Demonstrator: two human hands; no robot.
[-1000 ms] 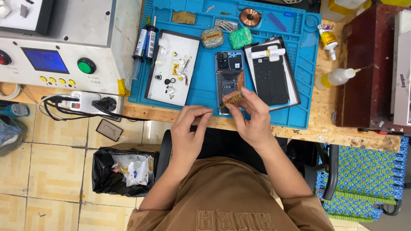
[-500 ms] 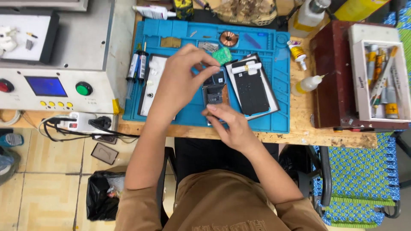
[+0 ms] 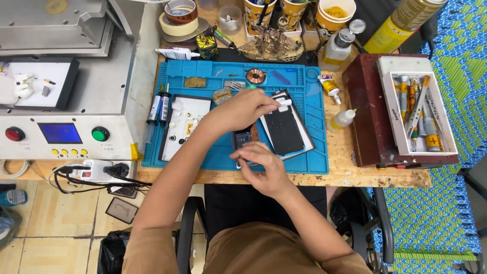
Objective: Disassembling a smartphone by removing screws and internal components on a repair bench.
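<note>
On the blue work mat (image 3: 203, 71), an opened phone (image 3: 243, 138) is pinned at its near end by the right hand (image 3: 261, 167), fingers closed on it. Left hand (image 3: 238, 109) is pinched on a small white tool (image 3: 283, 103) just beyond. Exposed board could be scratched, or tiny screws on the white tray (image 3: 175, 139) scattered, if a forearm slips.

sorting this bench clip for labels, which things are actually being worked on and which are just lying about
In use:
left hand reaching to the small white tube
right hand steadying the opened phone
blue work mat beneath them

Lying about:
dark back panel
copper coil
white parts tray
syringes
tape rolls
tool box
squeeze bottle
</note>
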